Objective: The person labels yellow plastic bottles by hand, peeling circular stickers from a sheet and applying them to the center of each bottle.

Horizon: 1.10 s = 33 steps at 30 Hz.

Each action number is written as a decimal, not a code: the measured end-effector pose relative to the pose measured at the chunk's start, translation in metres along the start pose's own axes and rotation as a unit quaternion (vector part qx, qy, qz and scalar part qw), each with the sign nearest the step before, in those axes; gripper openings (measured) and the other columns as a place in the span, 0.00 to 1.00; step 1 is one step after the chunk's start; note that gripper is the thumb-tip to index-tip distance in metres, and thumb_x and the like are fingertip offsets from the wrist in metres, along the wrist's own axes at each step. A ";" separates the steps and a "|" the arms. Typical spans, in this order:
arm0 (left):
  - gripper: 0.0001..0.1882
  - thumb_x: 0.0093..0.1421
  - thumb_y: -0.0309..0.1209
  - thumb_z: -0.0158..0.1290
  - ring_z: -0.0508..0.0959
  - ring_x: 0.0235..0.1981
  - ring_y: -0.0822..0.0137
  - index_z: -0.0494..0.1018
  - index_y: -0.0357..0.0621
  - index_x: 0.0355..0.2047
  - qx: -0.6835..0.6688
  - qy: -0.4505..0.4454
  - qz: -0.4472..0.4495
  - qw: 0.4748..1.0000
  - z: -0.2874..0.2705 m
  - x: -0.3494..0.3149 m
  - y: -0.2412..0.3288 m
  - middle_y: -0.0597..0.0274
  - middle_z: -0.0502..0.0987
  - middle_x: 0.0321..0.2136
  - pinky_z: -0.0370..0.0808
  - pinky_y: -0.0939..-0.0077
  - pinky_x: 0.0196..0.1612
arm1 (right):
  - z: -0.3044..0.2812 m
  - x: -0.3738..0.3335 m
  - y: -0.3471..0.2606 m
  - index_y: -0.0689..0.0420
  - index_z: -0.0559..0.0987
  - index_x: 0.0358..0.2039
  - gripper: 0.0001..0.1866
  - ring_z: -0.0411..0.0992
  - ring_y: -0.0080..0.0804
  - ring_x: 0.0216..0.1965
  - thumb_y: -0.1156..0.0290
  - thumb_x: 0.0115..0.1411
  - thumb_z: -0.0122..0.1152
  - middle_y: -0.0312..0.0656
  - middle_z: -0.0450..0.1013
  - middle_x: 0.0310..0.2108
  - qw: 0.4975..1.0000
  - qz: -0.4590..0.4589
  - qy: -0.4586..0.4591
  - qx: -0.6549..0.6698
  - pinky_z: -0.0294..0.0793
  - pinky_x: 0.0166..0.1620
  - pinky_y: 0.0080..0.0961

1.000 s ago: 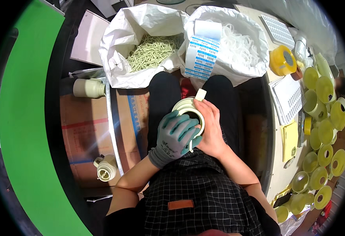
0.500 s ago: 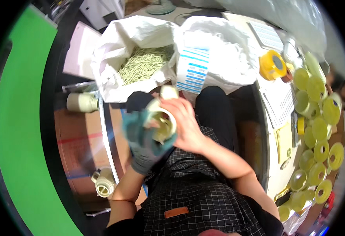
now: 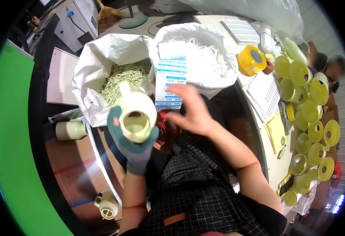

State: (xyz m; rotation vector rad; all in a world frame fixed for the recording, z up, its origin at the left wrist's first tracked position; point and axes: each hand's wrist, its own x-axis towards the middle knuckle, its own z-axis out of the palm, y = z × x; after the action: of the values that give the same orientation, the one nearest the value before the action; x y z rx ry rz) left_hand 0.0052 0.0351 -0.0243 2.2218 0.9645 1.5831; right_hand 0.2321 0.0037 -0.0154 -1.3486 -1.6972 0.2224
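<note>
My left hand (image 3: pixel 131 151), in a teal and grey glove, is closed around a pale green plastic jug-like container (image 3: pixel 145 107). Its round open mouth faces up toward me, and a handle-like piece juts from its far side. My bare right hand (image 3: pixel 194 108) is open, thumb and fingers spread. Its fingertips overlap the right edge of a sheet of white and blue stickers (image 3: pixel 165 84), though I cannot tell whether they press on it. That sheet hangs over the front of a white sack (image 3: pixel 219 85). Beneath my right hand is a dark red object (image 3: pixel 165 128), partly hidden.
A second white sack (image 3: pixel 86 74) holds many thin pale green sticks. Another pale container (image 3: pixel 71 130) lies at left, and one with a handle (image 3: pixel 108 208) is lower down. The right-hand table bears yellow tape (image 3: pixel 252 60), papers (image 3: pixel 262 94) and several yellow-green cups (image 3: pixel 316 131).
My right hand has left the container and moved up and right to the sticker sheet. My left hand has shifted slightly left with the container. The whole view has turned somewhat.
</note>
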 end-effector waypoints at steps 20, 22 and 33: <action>0.59 0.53 0.45 0.75 0.71 0.59 0.45 0.52 0.39 0.76 -0.002 -0.153 0.068 0.986 0.014 -0.043 0.043 0.46 0.67 0.62 0.73 0.49 0.58 | -0.055 -0.013 -0.022 0.54 0.82 0.32 0.07 0.78 0.45 0.31 0.67 0.60 0.71 0.44 0.78 0.28 0.986 0.121 -0.114 0.031 0.78 0.36 0.40; 0.59 0.50 0.45 0.76 0.71 0.60 0.44 0.53 0.49 0.76 -0.019 -0.220 0.051 0.974 0.016 -0.037 0.047 0.46 0.71 0.59 0.73 0.48 0.60 | -0.052 -0.027 -0.042 0.54 0.81 0.30 0.09 0.77 0.42 0.30 0.66 0.54 0.74 0.41 0.75 0.28 0.991 -0.054 -0.120 -0.034 0.76 0.35 0.39; 0.17 0.47 0.37 0.70 0.71 0.49 0.44 0.76 0.47 0.33 0.018 -0.303 0.033 0.952 0.009 -0.022 0.026 0.57 0.74 0.39 0.68 0.44 0.55 | -0.042 -0.049 -0.028 0.56 0.82 0.32 0.26 0.70 0.43 0.51 0.45 0.49 0.75 0.39 0.75 0.37 0.971 -0.178 -0.146 -0.064 0.69 0.56 0.40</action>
State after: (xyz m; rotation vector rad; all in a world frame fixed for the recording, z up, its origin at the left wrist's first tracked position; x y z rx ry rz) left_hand 0.0187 0.0029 -0.0293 2.5432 0.7381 0.8011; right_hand 0.2425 -0.0644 -0.0007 -1.1142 -2.2012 0.1083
